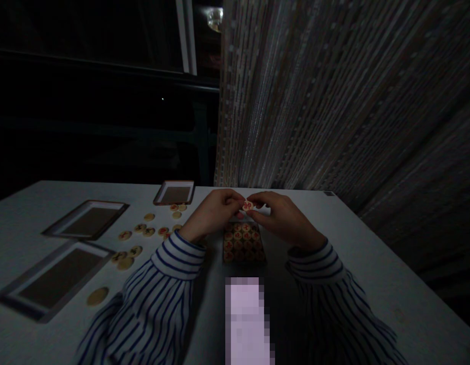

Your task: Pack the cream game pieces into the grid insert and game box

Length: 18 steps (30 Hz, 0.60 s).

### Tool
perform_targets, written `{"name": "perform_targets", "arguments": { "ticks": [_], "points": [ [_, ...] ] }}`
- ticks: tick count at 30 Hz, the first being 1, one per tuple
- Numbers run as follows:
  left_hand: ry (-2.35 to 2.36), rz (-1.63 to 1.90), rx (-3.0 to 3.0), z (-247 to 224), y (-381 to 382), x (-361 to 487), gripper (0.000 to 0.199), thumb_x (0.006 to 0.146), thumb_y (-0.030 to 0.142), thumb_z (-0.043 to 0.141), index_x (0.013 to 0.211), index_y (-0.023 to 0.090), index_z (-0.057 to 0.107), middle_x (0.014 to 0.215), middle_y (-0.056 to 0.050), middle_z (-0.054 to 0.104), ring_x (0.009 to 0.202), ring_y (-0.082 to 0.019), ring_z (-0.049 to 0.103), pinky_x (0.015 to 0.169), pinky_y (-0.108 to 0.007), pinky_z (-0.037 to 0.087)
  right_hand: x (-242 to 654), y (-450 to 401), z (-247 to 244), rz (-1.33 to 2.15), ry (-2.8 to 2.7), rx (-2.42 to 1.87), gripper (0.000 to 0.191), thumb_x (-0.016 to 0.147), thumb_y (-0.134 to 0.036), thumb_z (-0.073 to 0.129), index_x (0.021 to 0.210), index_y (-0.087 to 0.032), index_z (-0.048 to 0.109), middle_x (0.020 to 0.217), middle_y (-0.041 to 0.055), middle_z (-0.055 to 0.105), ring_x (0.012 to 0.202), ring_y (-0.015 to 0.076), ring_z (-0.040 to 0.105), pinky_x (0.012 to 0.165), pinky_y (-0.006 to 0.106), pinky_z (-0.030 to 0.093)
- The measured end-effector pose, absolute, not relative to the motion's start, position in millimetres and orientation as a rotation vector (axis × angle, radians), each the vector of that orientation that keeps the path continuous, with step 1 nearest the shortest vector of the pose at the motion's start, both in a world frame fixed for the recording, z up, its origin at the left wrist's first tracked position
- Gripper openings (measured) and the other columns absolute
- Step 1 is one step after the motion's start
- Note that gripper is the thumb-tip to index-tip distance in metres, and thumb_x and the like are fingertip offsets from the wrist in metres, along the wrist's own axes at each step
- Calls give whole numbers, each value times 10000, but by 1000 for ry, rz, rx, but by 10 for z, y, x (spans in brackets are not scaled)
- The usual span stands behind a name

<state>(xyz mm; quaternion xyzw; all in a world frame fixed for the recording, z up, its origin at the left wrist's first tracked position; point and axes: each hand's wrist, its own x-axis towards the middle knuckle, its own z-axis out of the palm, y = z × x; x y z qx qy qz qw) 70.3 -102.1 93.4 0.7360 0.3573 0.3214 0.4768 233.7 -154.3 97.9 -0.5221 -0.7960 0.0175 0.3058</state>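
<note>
Red-marked disc [248, 205] between two inward-turned hands [215, 210] [282, 215]

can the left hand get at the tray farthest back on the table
Probably yes: nothing visible stands between the left hand and the tray, which lies off to its left. That hand is busy at a round piece, though.

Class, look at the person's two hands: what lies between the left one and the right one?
In the head view, a pale round piece with a red character lies between the left hand and right hand.
</note>
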Motion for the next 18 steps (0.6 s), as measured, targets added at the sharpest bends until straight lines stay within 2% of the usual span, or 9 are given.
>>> {"name": "perform_targets", "arguments": {
  "ticks": [10, 13, 18],
  "points": [
    [946, 808, 1951, 922, -962, 627, 302, 778, 309, 493, 1016, 133, 556, 741, -49, 662, 718, -159, 631, 644, -258, 481, 2398, -1546, 1092, -27, -2150, -1447, 223, 782, -268, 534, 970, -177, 611, 912, 56, 643, 822, 164, 562, 752, 295, 407],
    [991, 824, 2073, 896, -948, 605, 311, 790, 319, 468, 1032, 145, 558, 795, -58, 666, 734, -169, 624, 655, -274, 476, 2414, -1527, 1165, -41, -2181, -1479, 233, 793, -278, 521, 985, -181, 611, 902, 58, 647, 811, 164, 569, 735, 288, 408],
    [1074, 851, 2269, 887, -952, 582, 307, 808, 311, 437, 1034, 160, 580, 970, -79, 655, 880, -191, 602, 765, -297, 453, 2420, -1495, 1178, -57, -2168, -1480, 241, 798, -289, 517, 992, -180, 609, 887, 51, 647, 801, 163, 566, 727, 286, 408]
  ]
}}
